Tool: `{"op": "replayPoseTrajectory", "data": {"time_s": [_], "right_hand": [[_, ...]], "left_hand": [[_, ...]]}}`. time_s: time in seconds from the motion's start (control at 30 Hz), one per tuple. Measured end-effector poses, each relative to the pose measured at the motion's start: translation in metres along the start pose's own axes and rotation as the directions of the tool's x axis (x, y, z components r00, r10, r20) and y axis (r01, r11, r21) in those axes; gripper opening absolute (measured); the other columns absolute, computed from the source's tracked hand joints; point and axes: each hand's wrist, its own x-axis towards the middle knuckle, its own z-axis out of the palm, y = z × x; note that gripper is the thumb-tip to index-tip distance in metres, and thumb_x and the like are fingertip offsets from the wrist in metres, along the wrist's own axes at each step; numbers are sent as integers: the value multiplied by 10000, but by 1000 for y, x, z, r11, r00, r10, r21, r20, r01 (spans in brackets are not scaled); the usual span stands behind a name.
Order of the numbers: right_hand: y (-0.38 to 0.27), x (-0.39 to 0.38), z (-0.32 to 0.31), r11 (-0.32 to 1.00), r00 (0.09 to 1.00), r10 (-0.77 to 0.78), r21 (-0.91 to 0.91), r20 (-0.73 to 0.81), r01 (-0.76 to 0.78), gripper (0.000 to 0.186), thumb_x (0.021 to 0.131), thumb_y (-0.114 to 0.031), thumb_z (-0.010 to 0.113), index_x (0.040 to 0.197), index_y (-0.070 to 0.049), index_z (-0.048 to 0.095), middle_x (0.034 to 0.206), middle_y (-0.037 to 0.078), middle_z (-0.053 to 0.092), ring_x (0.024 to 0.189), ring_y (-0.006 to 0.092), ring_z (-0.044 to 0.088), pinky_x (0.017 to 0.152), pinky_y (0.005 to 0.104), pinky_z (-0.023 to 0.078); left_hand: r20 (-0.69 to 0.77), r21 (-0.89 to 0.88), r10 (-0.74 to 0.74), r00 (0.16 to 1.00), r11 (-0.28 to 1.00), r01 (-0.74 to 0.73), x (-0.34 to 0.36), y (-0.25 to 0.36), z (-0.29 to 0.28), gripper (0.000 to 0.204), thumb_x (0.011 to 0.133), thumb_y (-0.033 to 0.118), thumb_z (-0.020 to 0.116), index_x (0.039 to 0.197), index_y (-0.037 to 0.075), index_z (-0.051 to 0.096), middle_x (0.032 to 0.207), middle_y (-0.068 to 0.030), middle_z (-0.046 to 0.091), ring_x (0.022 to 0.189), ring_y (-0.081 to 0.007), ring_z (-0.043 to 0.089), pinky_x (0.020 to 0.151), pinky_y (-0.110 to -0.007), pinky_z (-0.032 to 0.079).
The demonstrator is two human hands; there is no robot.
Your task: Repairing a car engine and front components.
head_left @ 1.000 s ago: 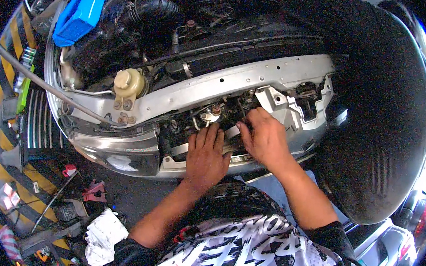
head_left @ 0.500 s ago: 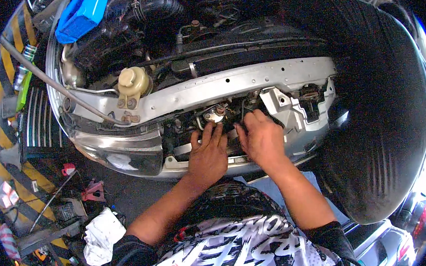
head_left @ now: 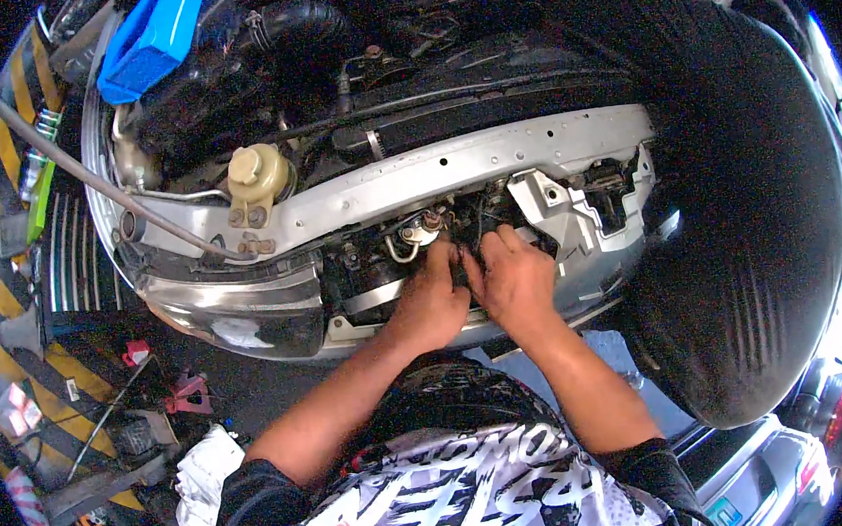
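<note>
Here's the thing I'm working on: a small metal fitting (head_left: 425, 227) with a round silvery body and a thin curved pipe coming off its left, sitting in the dark gap at the front of the car, just under the silver crossmember (head_left: 453, 171) and left of the pale grey bracket (head_left: 560, 205). It's grimy, with dark wires and clips packed around it.

Compared with a moment ago, both my hands have slid in closer together, and the view has tipped a little so the gap sits lower and more central. The left hand, which lay flatter with fingers spread on the lower edge, has crept up towards the fitting.

My left hand (head_left: 431, 297) now reaches up into the gap, fingers curled and partly bent, fingertips right at the fitting and touching just beneath it; I can't tell whether they pinch anything. My right hand (head_left: 511, 281) is pressed beside it, the two touching at the knuckles, its fingers hooked loosely into the dark opening just right of the fitting; what they grip, if anything, is hidden.

Round about: a cream cap on a reservoir (head_left: 256, 172) up on the left, a blue plastic tray (head_left: 151, 37) above it, a long grey prop rod (head_left: 109, 194) slanting across, a black cover (head_left: 743, 208) draped over the wing on my right, and a white rag (head_left: 206, 478) on the floor with scattered tools.
</note>
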Motion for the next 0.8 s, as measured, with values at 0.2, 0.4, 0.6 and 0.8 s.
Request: {"op": "replayPoseTrajectory", "data": {"time_s": [0.2,0.4,0.6,0.8], "right_hand": [[-3,-5,1,1000,1000,17,11,17,-17,255,858,-217,758,766,-74,568,777,134,590,636,369,643,536,457,521],[-6,-8,4,997,998,61,50,17,-62,281,907,-310,704,782,-78,606,796,141,601,626,374,652,534,488,519],[-9,-7,3,995,997,76,63,14,-77,285,900,-310,714,773,-77,613,794,141,607,629,373,654,541,489,525],[-10,-20,-3,985,990,131,105,52,-136,266,874,-312,739,924,-65,655,860,151,623,696,384,670,579,500,542]], "left_hand": [[48,-356,0,999,934,17,1,-23,12,732,892,-57,561,1551,26,254,1297,-191,580,1256,-301,568,1067,-427,446],[79,-569,8,997,821,39,-7,-22,9,760,849,-104,496,1553,-65,212,1505,-255,414,1400,-318,440,1188,-415,321],[20,-607,45,999,794,-23,-9,-24,9,565,846,-136,477,1383,-44,327,1613,-258,276,1483,-319,326,1243,-417,214],[-6,-719,47,999,694,-37,-13,-28,8,400,855,-139,479,1219,-17,366,1616,-268,267,1496,-333,303,1236,-436,223]]}}
